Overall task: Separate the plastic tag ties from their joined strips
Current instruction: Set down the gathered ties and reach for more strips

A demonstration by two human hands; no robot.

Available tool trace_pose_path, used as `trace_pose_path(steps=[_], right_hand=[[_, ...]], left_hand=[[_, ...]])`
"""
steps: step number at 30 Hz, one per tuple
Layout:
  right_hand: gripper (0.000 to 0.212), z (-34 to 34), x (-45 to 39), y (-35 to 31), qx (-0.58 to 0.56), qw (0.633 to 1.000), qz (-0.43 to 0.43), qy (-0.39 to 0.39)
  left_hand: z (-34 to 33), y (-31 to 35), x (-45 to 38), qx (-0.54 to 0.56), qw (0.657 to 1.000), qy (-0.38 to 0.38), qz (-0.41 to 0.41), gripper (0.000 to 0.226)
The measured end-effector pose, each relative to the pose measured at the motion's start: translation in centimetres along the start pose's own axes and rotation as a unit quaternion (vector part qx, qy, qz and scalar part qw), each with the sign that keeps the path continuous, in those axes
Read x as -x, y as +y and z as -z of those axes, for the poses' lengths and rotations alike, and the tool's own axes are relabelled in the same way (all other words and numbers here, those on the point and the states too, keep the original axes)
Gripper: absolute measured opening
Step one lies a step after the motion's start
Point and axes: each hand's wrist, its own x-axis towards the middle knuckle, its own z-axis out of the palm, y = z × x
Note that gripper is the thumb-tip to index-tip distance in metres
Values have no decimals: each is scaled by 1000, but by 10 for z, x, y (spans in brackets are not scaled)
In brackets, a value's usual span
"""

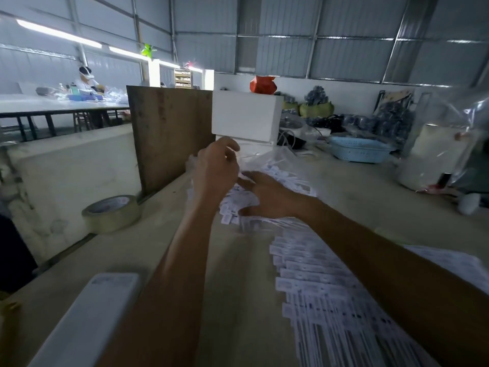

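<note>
Both hands reach into a clear plastic bag (267, 158) of tag ties (280, 176) on the table (238, 260). The left hand (215, 170) pinches the bag's edge; the right hand (267, 193) lies flat, fingers spread, on the ties. More joined strips (317, 282) lie nearer. A blue basket (357, 149) sits behind; I cannot tell its contents.

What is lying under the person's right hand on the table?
Under the right hand lies a loose heap of white plastic tag ties, spilling from a clear plastic bag on the table. What the palm itself covers cannot be seen.
</note>
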Motion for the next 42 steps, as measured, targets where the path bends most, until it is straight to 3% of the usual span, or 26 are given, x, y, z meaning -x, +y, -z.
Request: trace_pose_path(steps=[3,8,11,15,17,19,21,29,35,38,42], right_hand=[[66,-4,75,4,-116,992,20,40],[43,-13,190,12,-95,995,10,41],[42,-16,237,29,-87,995,-20,41],[39,-16,280,50,-71,995,-24,61],[37,-13,300,62,-74,994,-33,71],[33,-13,320,76,-91,990,-42,103],[29,-16,337,88,-118,980,-71,145],[18,-8,378,123,-135,973,-139,129],[12,-7,380,126,-146,963,-170,147],[12,-2,383,121,-221,940,-181,186],[15,8,390,120,-218,932,-207,202]], left_hand=[[6,16,1,52,998,-10,-30,13],[3,71,21,104,984,-96,-104,21],[-13,103,48,26,972,-146,-184,9],[-34,127,100,-93,928,-210,-292,14],[-41,132,130,-94,906,-280,-304,16],[-48,129,157,-53,876,-397,-269,26],[-54,121,176,-42,853,-455,-252,36],[-53,91,171,-50,873,-411,-258,21],[-42,69,158,-20,904,-378,-201,7],[-42,66,158,-39,888,-395,-231,37],[-37,78,159,19,900,-372,-225,30]])
